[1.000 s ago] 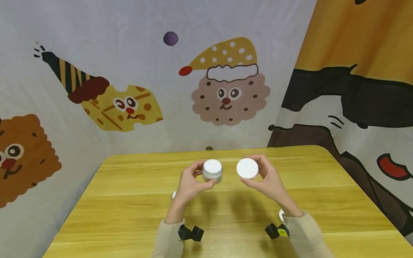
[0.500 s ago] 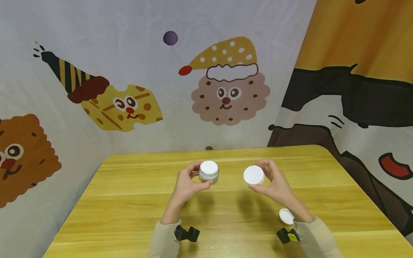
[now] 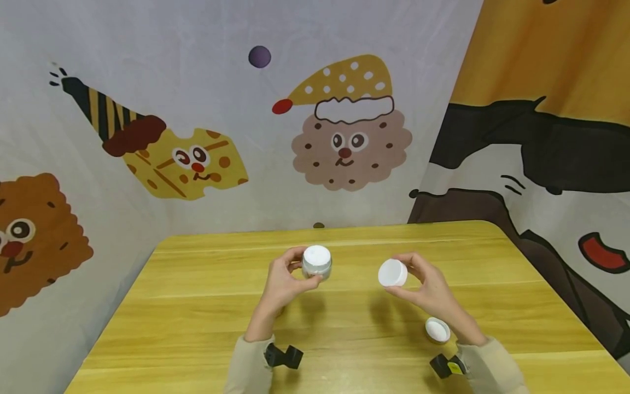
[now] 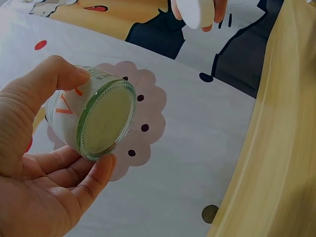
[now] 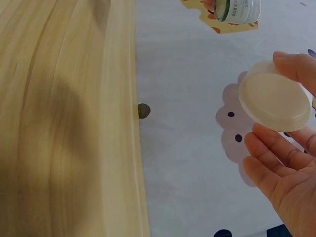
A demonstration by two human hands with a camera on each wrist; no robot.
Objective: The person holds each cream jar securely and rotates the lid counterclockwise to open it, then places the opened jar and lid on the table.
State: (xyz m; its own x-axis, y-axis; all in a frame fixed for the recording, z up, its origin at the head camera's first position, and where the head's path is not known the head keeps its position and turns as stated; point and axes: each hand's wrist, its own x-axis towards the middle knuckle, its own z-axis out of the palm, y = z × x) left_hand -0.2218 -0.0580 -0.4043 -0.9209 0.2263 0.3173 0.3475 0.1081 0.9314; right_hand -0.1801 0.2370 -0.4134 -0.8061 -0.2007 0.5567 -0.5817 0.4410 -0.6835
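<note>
My left hand [image 3: 285,282] holds a small glass jar [image 3: 317,264] above the table, thumb on one side and fingers on the other. Its top looks white, though whether that is cream or a cover I cannot tell. In the left wrist view the jar [image 4: 91,113] shows its ridged clear base and orange lettering. To the right, apart from the jar, my right hand [image 3: 429,287] pinches a round white lid [image 3: 392,273] by its edge. The right wrist view shows a raised rim round this lid [image 5: 274,98].
Another white round lid [image 3: 437,330] lies on the wooden table [image 3: 197,317], near my right wrist. A brownish sliver of something [image 3: 281,311] shows beside my left forearm, mostly hidden. A cartoon-printed cloth [image 3: 211,82] hangs behind the table.
My right hand has moved right and nearer me with its lid, which has tilted. My left hand has shifted slightly left with the jar. The lid on the table has come into fuller view.
</note>
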